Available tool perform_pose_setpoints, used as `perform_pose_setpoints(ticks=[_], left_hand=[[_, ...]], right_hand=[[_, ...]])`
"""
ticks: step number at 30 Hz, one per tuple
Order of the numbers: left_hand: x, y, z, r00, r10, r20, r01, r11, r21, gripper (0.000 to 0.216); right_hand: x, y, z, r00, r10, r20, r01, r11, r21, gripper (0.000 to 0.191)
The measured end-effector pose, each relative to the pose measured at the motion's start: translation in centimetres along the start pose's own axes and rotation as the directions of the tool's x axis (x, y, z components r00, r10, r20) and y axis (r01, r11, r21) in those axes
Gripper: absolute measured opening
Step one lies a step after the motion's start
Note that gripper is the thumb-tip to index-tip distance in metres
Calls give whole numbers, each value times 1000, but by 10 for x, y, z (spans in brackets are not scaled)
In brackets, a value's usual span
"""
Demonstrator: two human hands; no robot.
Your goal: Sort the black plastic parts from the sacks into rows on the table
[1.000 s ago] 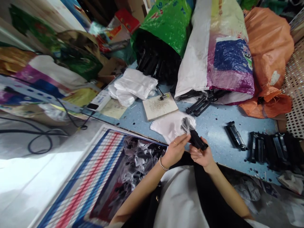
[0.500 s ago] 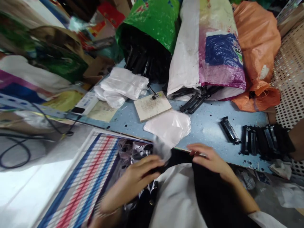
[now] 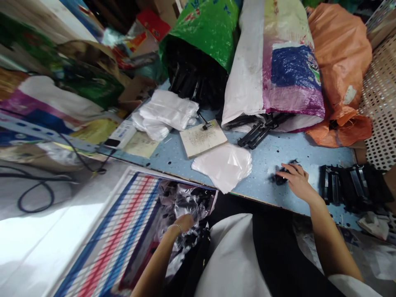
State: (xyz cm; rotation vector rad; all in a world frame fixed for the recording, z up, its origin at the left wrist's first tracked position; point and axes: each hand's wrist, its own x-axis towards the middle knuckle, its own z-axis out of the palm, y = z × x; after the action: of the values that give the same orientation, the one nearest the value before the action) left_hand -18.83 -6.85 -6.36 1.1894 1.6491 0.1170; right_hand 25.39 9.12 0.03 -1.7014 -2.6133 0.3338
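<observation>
My right hand (image 3: 295,180) lies on the blue table (image 3: 173,154), its fingers closing over a black plastic part (image 3: 280,176) that is smeared by motion. My left hand (image 3: 185,222) is down inside the striped woven bag (image 3: 123,231) beside my lap, among several black parts wrapped in clear plastic (image 3: 188,202); its fingers are hidden. A small stack of clear plastic bags (image 3: 223,166) lies on the table edge between my hands. More black parts (image 3: 351,182) stand in a row right of my right hand.
Behind lie a green sack of black parts (image 3: 201,45), a white and purple sack (image 3: 278,70) spilling parts (image 3: 258,131), an orange sack (image 3: 340,62), a square board (image 3: 203,137), folded white bags (image 3: 168,110) and a perforated panel (image 3: 382,111). Cables (image 3: 34,194) run on the left.
The bagged part went from both hands down to the striped bag with my left hand. My right hand moved right across the table onto a loose black part.
</observation>
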Motion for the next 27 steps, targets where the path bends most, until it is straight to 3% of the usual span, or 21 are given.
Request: perform_pose_setpoints(ticks=[2,4,5,7,8,9,12,14,16,18,20,21,23,25,27], left_hand=[[11,18,-8,999,39,18,-39,999,-8,25],[25,53,-10,967,222,-125,-224,975,4,26],[34,74,-9,895,359,-266,-357,932,55,26],[53,115,-1,689,548,-474,-500,833,237,20],[63,132,4,629,598,-497,-512,800,314,15],[71,145,7,602,619,-504,-506,785,359,10],[91,155,9,646,558,-521,-480,828,290,14],[97,147,1,698,456,-552,-475,872,120,14],[98,138,-10,773,349,-530,-455,887,-79,16],[98,134,-17,841,273,-468,-421,873,-247,18],[98,132,-19,861,233,-453,-406,851,-333,12],[98,132,-19,850,237,-471,-419,846,-330,9],[97,131,-17,785,319,-531,-487,848,-209,5],[95,127,-15,675,471,-568,-556,831,28,21],[89,122,-13,565,600,-566,-566,782,263,36]], right_hand=[[-6,-2,1,999,-30,-23,31,997,70,55],[-9,-7,5,995,3,-99,11,990,138,44],[-10,-10,7,988,30,-150,-7,988,152,38],[-15,-18,13,968,92,-234,-64,990,124,43],[-20,-20,15,960,129,-250,-110,990,87,54],[-26,-20,17,954,173,-245,-166,985,49,65],[-47,-11,19,914,375,-154,-372,927,48,69],[-56,-5,19,868,492,-68,-465,853,236,61],[-56,-9,18,854,514,86,-461,669,584,54],[-48,-29,17,886,382,264,-382,277,882,49],[-35,-60,19,914,140,381,-356,-176,918,46],[-27,-78,21,913,7,408,-380,-350,856,45],[-13,-109,28,866,-240,439,-493,-556,669,46],[-1,-130,37,796,-392,461,-596,-638,488,45],[7,-139,45,760,-444,474,-628,-689,361,44]])
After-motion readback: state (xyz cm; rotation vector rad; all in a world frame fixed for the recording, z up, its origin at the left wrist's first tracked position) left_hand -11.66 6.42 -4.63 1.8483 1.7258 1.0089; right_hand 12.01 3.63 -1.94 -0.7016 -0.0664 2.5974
